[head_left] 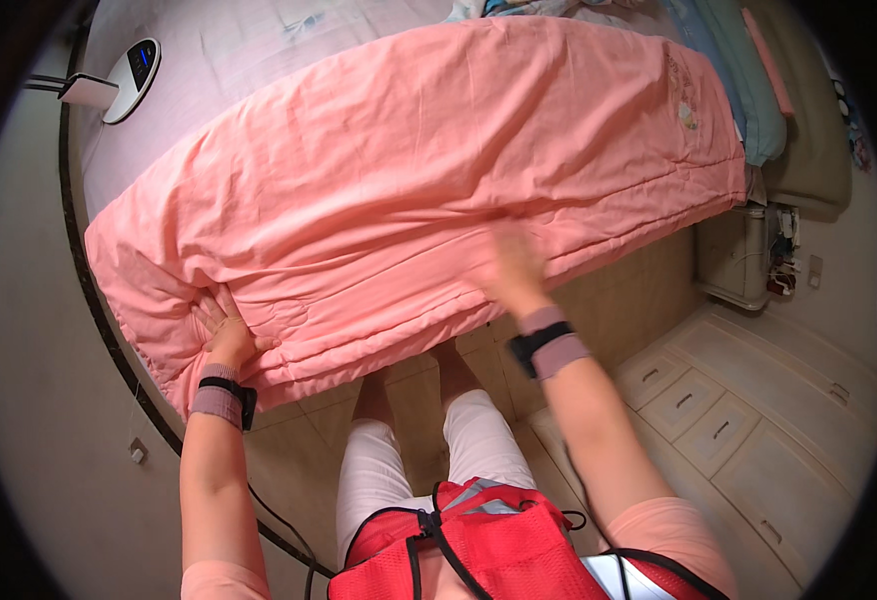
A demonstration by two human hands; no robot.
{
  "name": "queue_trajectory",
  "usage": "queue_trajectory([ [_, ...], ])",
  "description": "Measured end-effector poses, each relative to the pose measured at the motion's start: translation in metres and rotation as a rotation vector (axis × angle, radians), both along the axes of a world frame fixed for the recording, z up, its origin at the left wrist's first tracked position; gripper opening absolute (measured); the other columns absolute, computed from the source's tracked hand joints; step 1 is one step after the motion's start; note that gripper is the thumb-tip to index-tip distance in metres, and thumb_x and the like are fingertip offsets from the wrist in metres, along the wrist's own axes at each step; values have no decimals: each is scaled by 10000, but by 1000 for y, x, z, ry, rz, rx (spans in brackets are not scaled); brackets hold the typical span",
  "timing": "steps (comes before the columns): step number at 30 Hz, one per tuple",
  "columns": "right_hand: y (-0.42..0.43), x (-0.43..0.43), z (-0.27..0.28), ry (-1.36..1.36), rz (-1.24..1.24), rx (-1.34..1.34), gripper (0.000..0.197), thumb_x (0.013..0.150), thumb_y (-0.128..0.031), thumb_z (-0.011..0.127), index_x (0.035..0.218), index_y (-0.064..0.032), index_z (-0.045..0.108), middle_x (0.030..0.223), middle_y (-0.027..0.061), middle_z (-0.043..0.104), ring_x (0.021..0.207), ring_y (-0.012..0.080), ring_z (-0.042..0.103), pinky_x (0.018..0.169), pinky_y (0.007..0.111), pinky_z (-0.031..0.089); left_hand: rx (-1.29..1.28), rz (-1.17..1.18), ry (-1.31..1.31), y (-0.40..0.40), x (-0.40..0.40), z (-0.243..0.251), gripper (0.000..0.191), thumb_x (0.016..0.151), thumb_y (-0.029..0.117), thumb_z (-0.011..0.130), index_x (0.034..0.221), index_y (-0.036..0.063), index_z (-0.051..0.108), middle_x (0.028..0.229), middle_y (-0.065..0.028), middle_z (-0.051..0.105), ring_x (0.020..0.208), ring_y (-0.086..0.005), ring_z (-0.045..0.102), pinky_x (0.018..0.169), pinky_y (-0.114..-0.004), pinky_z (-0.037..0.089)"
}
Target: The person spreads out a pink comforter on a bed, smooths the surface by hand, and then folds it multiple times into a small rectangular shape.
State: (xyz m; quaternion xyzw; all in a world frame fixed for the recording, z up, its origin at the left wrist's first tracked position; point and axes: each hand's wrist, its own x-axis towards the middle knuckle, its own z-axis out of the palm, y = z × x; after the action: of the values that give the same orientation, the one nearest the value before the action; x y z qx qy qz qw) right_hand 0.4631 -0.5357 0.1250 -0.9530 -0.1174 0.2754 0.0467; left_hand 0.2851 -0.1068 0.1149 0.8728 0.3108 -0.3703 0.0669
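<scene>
A pink quilt with stitched seams and wrinkles lies across the near side of a bed. At its left end, my left hand presses palm down on the cloth with the fingers spread, and creases gather around it. Over the near part of the quilt, right of centre, is my right hand, blurred by motion. Its fingers cannot be made out, nor whether it touches the cloth. Each wrist wears a mauve band with a black strap. A small embroidered patch marks the quilt's far right part.
A white device with a lit display stands on the pale bed sheet. Folded bedding is stacked at the right. A drawer cabinet occupies the lower right. A cable runs along the lower left, near a wall socket.
</scene>
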Motion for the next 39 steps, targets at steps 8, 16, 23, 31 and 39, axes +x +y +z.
queue_trajectory([
  [8,-153,58,17,-187,-314,-196,978,762,-563,692,1528,-195,208,1583,186,144,1469,387,68,1090,712,35,-140,-90,-377,-86,10,28,1300,506,149,818,1541,111,31,1548,-333,-16,1423,-530,-18,1169,-569,118],
  [16,17,23,36,-73,359,229,948,726,-396,771,1516,-292,257,1604,162,15,1464,426,39,1061,758,41,-246,-227,-360,-246,15,8,1293,532,588,844,1545,213,133,1569,-276,-55,1402,-575,-68,948,-833,39],
  [23,40,25,10,-242,1110,262,599,875,-453,572,1430,-271,438,1571,36,275,1472,257,174,1125,672,67,-148,-190,-185,-255,26,4,1263,575,697,755,1547,300,53,1596,-188,-111,1432,-475,-165,923,-849,-2],
  [31,48,212,38,-291,112,-149,917,793,-493,692,1528,-222,214,1583,148,175,1449,403,138,1085,682,156,-151,-129,-77,-256,28,-3,1232,562,662,773,1542,336,101,1606,-160,-105,1438,-471,-155,936,-847,-13],
  [39,81,43,24,-19,1066,463,725,783,-258,678,1451,-273,397,1549,112,292,1441,337,238,1102,695,103,-156,-130,-75,-257,33,0,1099,622,632,744,1523,394,161,1619,-72,-86,1460,-402,-135,953,-854,-16],
])
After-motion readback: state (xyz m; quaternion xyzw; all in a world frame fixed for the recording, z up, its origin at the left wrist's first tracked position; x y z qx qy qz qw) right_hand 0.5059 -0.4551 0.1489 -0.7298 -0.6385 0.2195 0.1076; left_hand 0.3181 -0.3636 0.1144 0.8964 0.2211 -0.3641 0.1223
